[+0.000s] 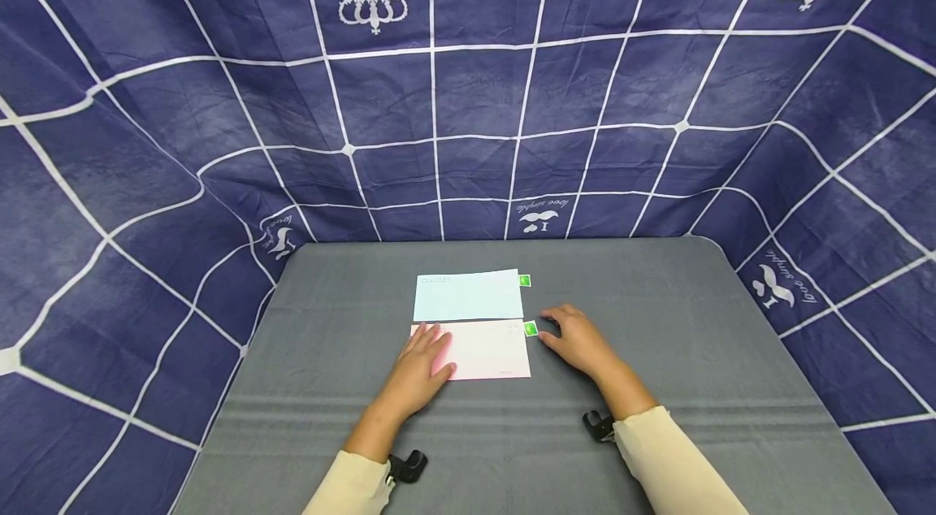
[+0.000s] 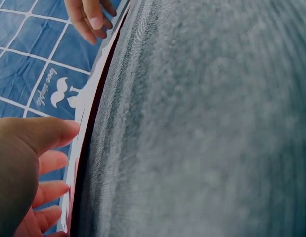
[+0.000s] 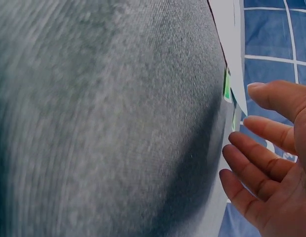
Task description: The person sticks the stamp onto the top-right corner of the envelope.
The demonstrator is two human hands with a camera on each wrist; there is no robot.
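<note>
In the head view a pink envelope lies flat on the grey table, with a pale blue envelope just beyond it. My left hand rests on the pink envelope's left end, fingers spread and straight. A green stamp lies at the pink envelope's right edge, and another green stamp sits at the blue one's right edge. To the right of the nearer stamp is my right hand, its fingers loosely bent with nothing between them. The right wrist view shows that hand with its fingers apart.
The grey cloth-covered table has a few creases across its front part. A dark blue curtain with white grid lines stands behind it and along both sides. Black wrist cameras are strapped below both hands.
</note>
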